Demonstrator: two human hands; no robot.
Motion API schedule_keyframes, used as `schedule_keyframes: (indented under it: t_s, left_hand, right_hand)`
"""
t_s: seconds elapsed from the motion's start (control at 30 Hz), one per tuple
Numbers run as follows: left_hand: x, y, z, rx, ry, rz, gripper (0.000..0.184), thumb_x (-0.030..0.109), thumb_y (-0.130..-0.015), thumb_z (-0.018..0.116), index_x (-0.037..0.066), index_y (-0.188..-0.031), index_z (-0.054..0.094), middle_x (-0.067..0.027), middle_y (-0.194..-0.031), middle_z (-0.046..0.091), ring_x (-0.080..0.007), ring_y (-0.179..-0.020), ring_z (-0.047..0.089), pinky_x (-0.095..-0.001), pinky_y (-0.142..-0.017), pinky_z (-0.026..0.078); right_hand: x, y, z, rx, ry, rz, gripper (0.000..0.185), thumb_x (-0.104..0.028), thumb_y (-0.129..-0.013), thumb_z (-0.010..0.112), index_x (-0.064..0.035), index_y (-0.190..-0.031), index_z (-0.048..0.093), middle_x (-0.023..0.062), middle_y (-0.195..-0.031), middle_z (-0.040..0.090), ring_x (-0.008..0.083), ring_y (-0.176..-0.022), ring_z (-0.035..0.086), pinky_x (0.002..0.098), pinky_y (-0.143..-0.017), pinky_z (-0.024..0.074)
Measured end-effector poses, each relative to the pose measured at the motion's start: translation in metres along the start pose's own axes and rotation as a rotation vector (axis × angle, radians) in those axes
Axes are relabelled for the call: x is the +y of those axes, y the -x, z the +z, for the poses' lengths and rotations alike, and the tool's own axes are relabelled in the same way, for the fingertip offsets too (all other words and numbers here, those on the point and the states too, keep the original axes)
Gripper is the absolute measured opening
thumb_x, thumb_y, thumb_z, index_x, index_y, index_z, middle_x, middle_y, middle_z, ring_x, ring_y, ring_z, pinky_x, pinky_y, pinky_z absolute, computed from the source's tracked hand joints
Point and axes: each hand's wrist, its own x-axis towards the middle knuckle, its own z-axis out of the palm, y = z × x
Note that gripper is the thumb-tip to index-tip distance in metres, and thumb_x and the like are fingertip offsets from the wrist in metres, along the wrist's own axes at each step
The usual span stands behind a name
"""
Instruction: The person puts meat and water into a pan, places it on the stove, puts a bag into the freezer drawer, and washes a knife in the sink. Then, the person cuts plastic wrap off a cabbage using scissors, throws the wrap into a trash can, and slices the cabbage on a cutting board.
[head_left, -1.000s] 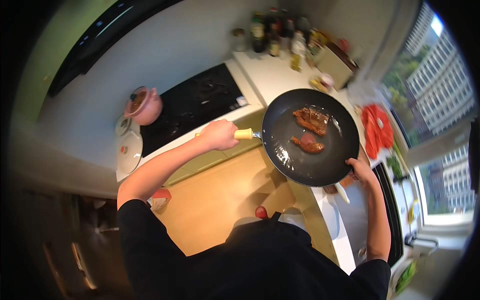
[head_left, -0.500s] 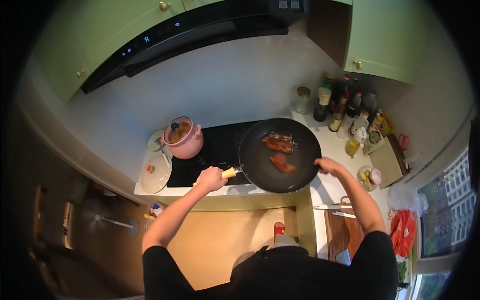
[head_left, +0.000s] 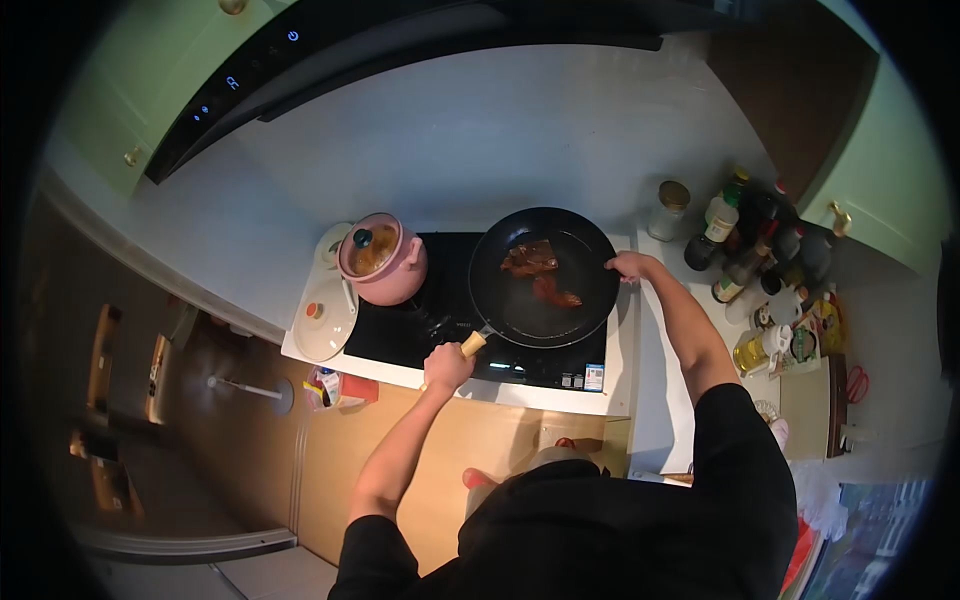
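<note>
A black frying pan (head_left: 513, 313) is over the right part of the black cooktop (head_left: 430, 345); I cannot tell whether it rests on the glass. Two browned, reddish pieces of meat lie in it, a broad piece of meat (head_left: 530, 258) and a narrower piece of meat (head_left: 556, 293). My left hand (head_left: 449, 368) is wrapped round the pan's yellowish handle (head_left: 473, 344). At the pan's right edge, my right hand (head_left: 628, 266) pinches the rim.
Left of the pan stands a pink pot (head_left: 388, 280) with a glass lid (head_left: 374, 251). A pale lid (head_left: 324, 320) lies at the counter's left end. Several bottles (head_left: 752, 265) and a glass jar (head_left: 668, 210) crowd the right counter. A range hood (head_left: 450, 40) hangs above.
The pan has moved farther back over the cooktop with both hands on it, uncovering the cooktop's front right part. The meat pieces have shifted within the pan. My view has turned.
</note>
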Motion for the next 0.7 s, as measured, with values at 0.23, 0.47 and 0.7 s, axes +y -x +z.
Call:
schedule_keyframes:
  t_s: [0.23,0.47,0.7]
  left_hand:
    - [0.033,0.008,0.028,-0.015,0.127,-0.219,0.032,0.034,-0.081,0.069,0.006,-0.097,0.074,-0.0177,-0.093,0.073,-0.0358,-0.087,0.071,-0.0445,-0.080,0.057]
    - [0.054,0.019,0.039,-0.030,0.213,-0.275,0.029,0.031,-0.082,0.071,0.007,-0.097,0.072,-0.0171,-0.091,0.072,-0.0363,-0.087,0.070,-0.0454,-0.079,0.056]
    - [0.076,0.028,0.051,-0.068,0.348,-0.306,0.031,0.036,-0.085,0.069,0.008,-0.097,0.071,-0.0181,-0.090,0.072,-0.0382,-0.087,0.069,-0.0478,-0.077,0.055]
  right_hand:
    - [-0.039,-0.060,-0.022,0.025,0.268,0.038,0.050,-0.047,-0.092,0.057,0.0015,-0.084,0.065,0.0093,-0.071,0.063,0.0212,-0.056,0.057,0.0361,-0.052,0.0478]
    - [-0.046,-0.093,-0.024,0.077,0.374,0.101,0.061,-0.055,-0.093,0.055,0.0046,-0.102,0.067,0.0140,-0.082,0.067,0.0251,-0.069,0.062,0.0393,-0.063,0.0504]
    - [-0.057,-0.124,-0.030,0.178,0.531,0.068,0.067,-0.057,-0.092,0.056,0.0075,-0.100,0.069,0.0211,-0.096,0.070,0.0355,-0.084,0.068,0.0450,-0.075,0.0542]
